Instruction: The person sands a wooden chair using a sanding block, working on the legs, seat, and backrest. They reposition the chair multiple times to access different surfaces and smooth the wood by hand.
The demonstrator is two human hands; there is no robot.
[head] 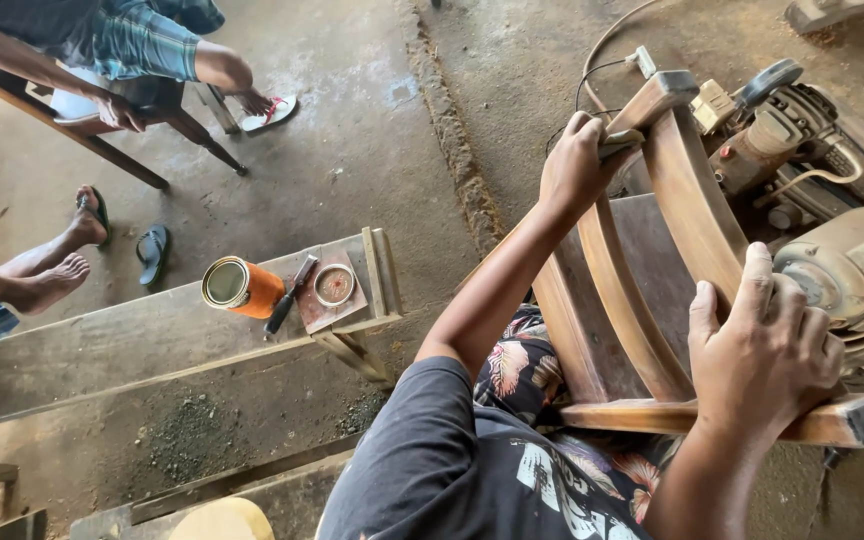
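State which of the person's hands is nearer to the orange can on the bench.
Left. The left hand grips the top of the curved wooden frame, closer to the orange can. The right hand grips the frame's lower end, farther right.

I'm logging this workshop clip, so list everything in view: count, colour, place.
curved wooden frame: one, brown, held over the person's lap
motor machine: one, grey-beige, right, behind the frame
cables: several, pale, on the floor at the top
tin can: one, orange, lying on the bench
bench: one, weathered wood, left centre
can lid: one, round, on the bench
dark-handled tool: one, between can and lid
sandals: several, on the floor at left
other people: two, partly seen, upper left
left hand: gripping the frame's top end
right hand: gripping the frame's lower rail
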